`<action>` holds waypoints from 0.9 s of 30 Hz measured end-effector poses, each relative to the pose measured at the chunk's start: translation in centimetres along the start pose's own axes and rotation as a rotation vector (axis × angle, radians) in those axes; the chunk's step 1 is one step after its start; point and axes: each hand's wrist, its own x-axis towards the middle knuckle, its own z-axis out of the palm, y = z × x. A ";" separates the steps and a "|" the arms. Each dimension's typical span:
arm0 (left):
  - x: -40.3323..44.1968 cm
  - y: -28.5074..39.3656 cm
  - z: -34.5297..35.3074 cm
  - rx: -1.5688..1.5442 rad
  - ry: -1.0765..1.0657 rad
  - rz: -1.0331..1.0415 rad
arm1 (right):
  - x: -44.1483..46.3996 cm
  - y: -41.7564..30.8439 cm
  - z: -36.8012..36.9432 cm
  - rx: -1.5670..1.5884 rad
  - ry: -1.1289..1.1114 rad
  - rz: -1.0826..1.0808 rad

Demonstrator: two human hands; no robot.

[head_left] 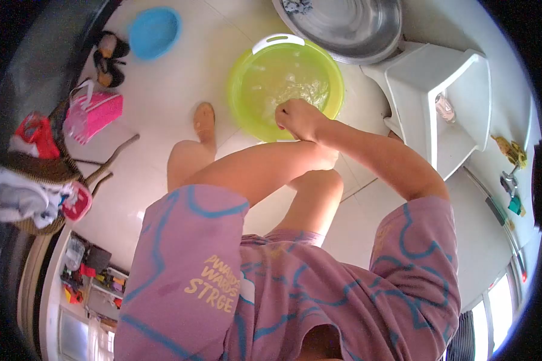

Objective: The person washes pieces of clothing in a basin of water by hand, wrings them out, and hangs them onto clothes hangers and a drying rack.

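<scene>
A lime-green basin with white handles stands on the floor at top centre, with rippling water in it. Over its near part is my right hand, its fingers curled closed; what they hold, if anything, is hidden. My left hand lies just beneath my right wrist, near the basin's near rim and above my knee. The fingers of my left hand are hidden.
A large metal basin and a white plastic stool stand at the upper right. Toward the left are a blue basin, dark shoes, a pink bag and a wicker chair bearing clothes. My foot is left of the green basin.
</scene>
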 end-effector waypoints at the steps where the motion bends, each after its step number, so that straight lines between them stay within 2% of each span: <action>1: -0.6 1.4 -1.5 -0.006 0.000 -0.020 | -1.5 -0.9 -0.2 -0.017 0.012 -0.015; 8: -4.9 11.3 -12.7 -0.003 -0.011 -0.132 | -13.3 -8.2 -3.9 -0.161 0.058 -0.151; 12: -6.4 16.8 -19.1 0.059 -0.022 -0.130 | -21.1 -13.7 -6.4 -0.149 0.058 -0.102; 17: -9.3 22.4 -25.8 0.193 -0.064 -0.071 | -28.4 -19.0 -7.6 -0.174 0.191 -0.082; 23: -14.9 25.3 -27.0 0.304 -0.184 0.070 | -32.2 -23.3 -5.3 -0.038 0.473 -0.005; 24: -15.9 25.5 -26.7 0.330 -0.223 0.113 | -32.2 -23.4 -4.8 -0.091 0.523 -0.035; 27: -18.9 26.3 -25.7 0.400 -0.334 0.236 | -32.1 -23.7 -2.6 0.010 0.648 -0.077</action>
